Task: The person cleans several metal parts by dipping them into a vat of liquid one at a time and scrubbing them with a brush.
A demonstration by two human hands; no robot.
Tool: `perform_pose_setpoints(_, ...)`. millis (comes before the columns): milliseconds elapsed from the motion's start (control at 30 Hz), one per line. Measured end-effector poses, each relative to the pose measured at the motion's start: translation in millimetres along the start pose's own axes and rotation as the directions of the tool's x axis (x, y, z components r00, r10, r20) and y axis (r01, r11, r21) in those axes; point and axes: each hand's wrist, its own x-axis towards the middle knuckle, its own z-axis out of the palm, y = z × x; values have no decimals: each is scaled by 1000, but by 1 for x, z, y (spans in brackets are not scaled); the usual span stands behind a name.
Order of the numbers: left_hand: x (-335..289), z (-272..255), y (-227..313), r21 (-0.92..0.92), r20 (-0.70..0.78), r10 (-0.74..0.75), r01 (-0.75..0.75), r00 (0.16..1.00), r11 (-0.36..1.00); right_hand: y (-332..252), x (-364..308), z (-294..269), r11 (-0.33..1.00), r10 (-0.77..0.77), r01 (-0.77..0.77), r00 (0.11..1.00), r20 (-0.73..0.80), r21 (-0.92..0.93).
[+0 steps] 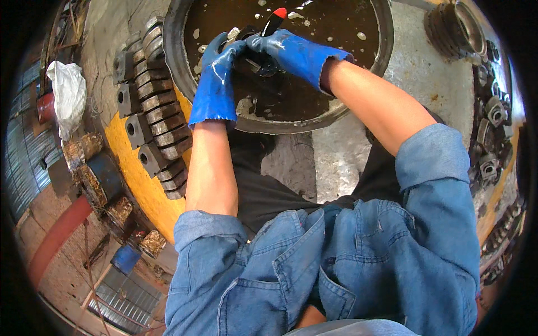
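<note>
Both my hands wear blue rubber gloves and work close together over a round, dark-rimmed basin point(305, 126) of brown liquid with foam patches. My left hand point(220, 56) is closed on the left side of a dark metal part point(262, 67), which is partly hidden by the gloves. Wrapped in my right hand point(273, 45) is a tool with a black, red-ended handle point(274, 21) that points up and away. The tool's working end is hidden, so its kind does not show. The metal part hangs just above the liquid.
Left of the basin, rows of metal blocks point(159, 101), some with round holes, lie by a yellow surface point(131, 151). A white sack point(68, 92) is farther left. Metal rings point(457, 28) stand at the far right, and several metal parts point(496, 113) line the right edge.
</note>
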Motion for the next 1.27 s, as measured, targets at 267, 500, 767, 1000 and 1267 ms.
perform_pose_setpoints(267,-1,8,6,164,-44,51,-44,998,986,8,11,15,534,22,65,996,91,-843)
perform_pose_setpoints(500,-1,14,5,238,-23,119,-110,993,965,19,-13,2,-257,-339,472,773,536,-843)
perform_pose_setpoints(767,-23,33,23,450,-71,73,-34,995,893,-55,-54,16,-38,16,25,1000,25,-999)
perform_pose_setpoints(1000,-83,51,72,157,45,98,-104,994,982,-46,-96,-10,582,-197,-210,901,-387,-785)
perform_pose_setpoints(1267,-28,14,15,-201,252,-180,233,951,952,-49,-67,20,439,11,-204,975,-222,-875)
